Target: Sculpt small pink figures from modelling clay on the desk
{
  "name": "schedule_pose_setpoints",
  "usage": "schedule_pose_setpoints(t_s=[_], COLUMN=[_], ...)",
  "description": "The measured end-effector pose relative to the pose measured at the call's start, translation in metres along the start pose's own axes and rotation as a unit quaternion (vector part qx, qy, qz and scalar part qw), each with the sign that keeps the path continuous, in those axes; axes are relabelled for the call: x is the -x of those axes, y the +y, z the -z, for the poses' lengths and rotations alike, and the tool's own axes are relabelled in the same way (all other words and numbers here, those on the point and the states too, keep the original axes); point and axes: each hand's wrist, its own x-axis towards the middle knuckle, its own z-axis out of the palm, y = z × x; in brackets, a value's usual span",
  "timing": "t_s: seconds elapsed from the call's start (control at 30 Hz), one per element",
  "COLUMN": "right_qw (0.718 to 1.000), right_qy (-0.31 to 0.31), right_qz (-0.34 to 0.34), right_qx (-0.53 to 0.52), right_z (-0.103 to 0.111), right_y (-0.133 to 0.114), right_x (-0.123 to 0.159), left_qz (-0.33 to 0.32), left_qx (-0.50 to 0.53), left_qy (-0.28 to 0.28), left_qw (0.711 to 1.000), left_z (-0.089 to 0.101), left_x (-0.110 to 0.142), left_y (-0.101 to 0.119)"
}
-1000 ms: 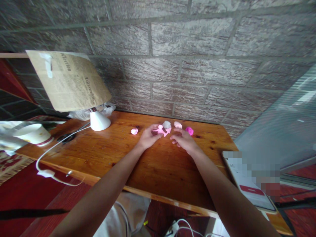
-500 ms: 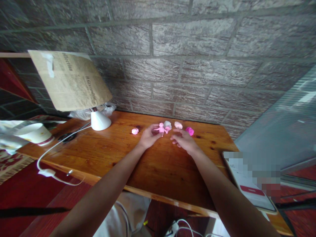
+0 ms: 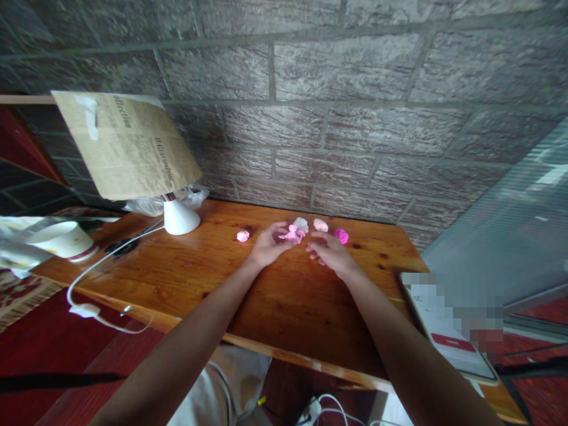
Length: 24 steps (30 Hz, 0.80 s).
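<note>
A small pink clay figure (image 3: 291, 234) with a round head and outspread limbs is on the wooden table (image 3: 284, 296), just off the fingertips of my left hand (image 3: 268, 245). That hand is open, thumb and fingers apart around the figure's left side; whether they touch it is hard to see. My right hand (image 3: 329, 251) hovers to the right of the figure, fingers loosely spread with nothing in them. Behind the figure sits a whitish lump (image 3: 301, 225). A pale pink lump (image 3: 320, 225) and a magenta lump (image 3: 341, 236) lie beyond my right hand. Left of my hands rests another light pink lump (image 3: 242, 236).
A lamp (image 3: 181, 220) with a newsprint shade stands at the back left, its white cord running over the front edge. Near it are dark scissors (image 3: 119, 247) and a paper cup (image 3: 62, 239). A tablet (image 3: 457, 340) lies at right. A brick wall (image 3: 302, 124) backs the table.
The pink figure has shifted slightly toward me and to the right, and its pose looks lower. My left fingers have moved a little; my right hand stays in place.
</note>
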Motion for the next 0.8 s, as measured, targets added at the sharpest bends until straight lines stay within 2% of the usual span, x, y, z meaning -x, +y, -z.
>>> schedule_pose_setpoints(t_s=[0.27,0.5,0.7,0.8], right_qw=[1.000,1.000,1.000,1.000], right_qy=[0.004,0.011,0.007,0.009], right_qz=[0.000,0.001,0.006,0.005], right_qx=[-0.007,-0.009,-0.008,-0.008], right_z=[0.000,0.000,0.000,0.000], right_y=[0.001,0.001,-0.001,-0.002], right_x=[-0.001,-0.001,0.001,0.002], left_qz=[0.005,0.004,0.003,0.006], left_qx=[-0.012,0.004,-0.012,-0.019], left_qy=[-0.001,0.029,-0.018,0.001], left_qw=[1.000,1.000,1.000,1.000], left_z=[0.000,0.001,-0.003,-0.002], left_x=[0.002,0.001,0.003,0.003], left_y=[0.010,0.011,0.010,0.010])
